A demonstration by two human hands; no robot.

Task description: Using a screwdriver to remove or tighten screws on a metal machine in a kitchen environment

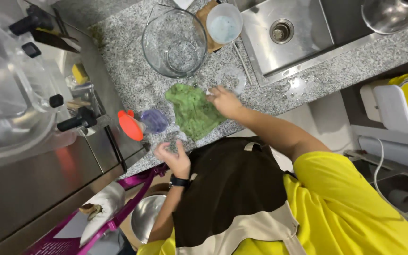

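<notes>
A crumpled green cloth (192, 111) lies on the speckled granite counter (128, 75). My right hand (225, 101) rests on the cloth's upper right edge, fingers closed on it, with a small white bit at the fingertips. My left hand (173, 158), with a black watch on the wrist, hovers over the counter's front edge just below the cloth, fingers curled and apart, holding nothing. A small purple container with an orange lid (142, 123) lies on its side to the left of the cloth. I wear a yellow shirt and a brown apron.
A large glass bowl (175, 42) and a pale cup (224, 22) on a wooden board stand behind the cloth; a small clear lid (231, 78) lies nearby. The steel sink (298, 33) is at the right. A steel appliance (15, 118) fills the left. A metal bowl (147, 217) and a pink basket (133, 189) sit below.
</notes>
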